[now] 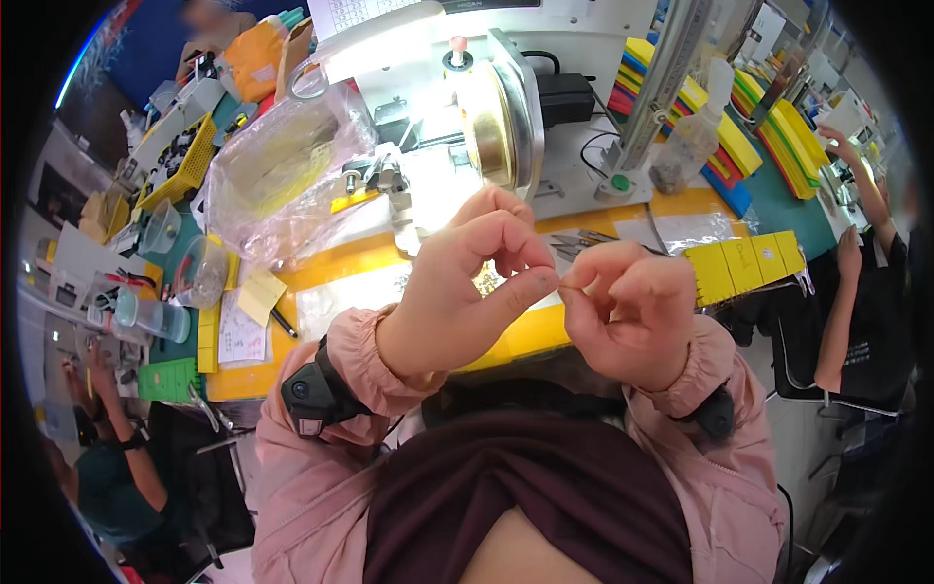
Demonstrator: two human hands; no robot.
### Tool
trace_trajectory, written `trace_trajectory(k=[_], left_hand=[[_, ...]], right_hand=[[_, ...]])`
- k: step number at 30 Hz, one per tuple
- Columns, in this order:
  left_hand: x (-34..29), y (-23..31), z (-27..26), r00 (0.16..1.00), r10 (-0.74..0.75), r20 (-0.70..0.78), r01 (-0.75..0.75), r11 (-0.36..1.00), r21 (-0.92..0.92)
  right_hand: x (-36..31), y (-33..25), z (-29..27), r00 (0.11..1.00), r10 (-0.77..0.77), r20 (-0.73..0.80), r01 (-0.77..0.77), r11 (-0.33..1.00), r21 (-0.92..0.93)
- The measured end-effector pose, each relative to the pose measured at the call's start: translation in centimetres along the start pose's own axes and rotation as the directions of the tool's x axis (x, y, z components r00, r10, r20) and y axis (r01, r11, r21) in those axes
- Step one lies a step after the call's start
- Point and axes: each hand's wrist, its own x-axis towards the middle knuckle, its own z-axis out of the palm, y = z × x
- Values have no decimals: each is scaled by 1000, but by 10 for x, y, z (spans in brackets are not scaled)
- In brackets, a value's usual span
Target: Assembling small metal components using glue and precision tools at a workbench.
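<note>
My left hand [472, 287] and my right hand [632, 311] are raised over the front edge of the workbench, their fingertips almost touching. Thumb and forefinger of each are pinched together. Between them a fine, thread-like bit seems to show, too small to name. Just beyond the hands stands a bench machine with a gold-coloured wheel or drum [486, 127] and a red-topped knob [457, 54]. Several pliers-like tools [584, 238] lie behind my right hand. Small gold-coloured pieces [489, 280] show on the bench below the gap between my hands.
A bright lamp [379, 44] hangs over the machine. To the left are a clear plastic bag [282, 180], a yellow sticky note [262, 296], a pen [284, 323] and clear jars [151, 316]. Yellow bins [744, 268] line the right edge. Other people work at both sides.
</note>
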Motion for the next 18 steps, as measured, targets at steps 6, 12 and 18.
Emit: trace_trajectory(k=[6, 12, 18], left_hand=[[-2, -2, -6, 814, 540, 214, -539, 564, 625], [3, 5, -1, 993, 114, -17, -108, 973, 206], [6, 5, 1, 934, 353, -58, -280, 821, 497]], right_hand=[[2, 9, 9, 931, 338, -138, -253, 870, 424], [5, 8, 4, 995, -20, -94, 23, 999, 31], [9, 0, 11, 932, 241, -269, -167, 948, 270]])
